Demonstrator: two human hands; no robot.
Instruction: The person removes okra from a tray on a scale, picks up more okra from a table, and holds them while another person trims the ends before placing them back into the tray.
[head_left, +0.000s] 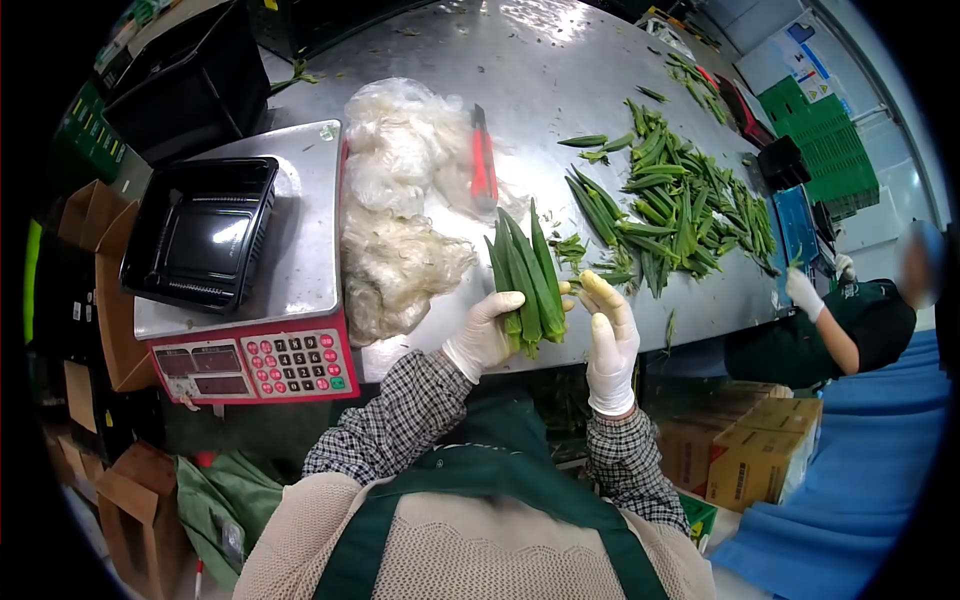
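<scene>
A small bunch of green okra pods [527, 275] points upward in my left hand [483, 335], which wears a white glove and is wrapped round the lower part of the pods. Just right of the bunch, my gloved right hand [610, 345] is raised with its thumb and fingers apart. Beyond it lies a loose pile of okra [680, 200] on the metal table [400, 50]. Crumpled clear plastic bags [395, 200] lie left of the bunch, with a red knife [483, 165] on their right part.
An empty black tray [205, 235] rests on a red scale [250, 365] at the left. Behind it stands a black crate [190, 85]. A co-worker in a green apron [835, 330] is at the table's right side, near green crates [815, 145]. Cardboard boxes [765, 450] stand below.
</scene>
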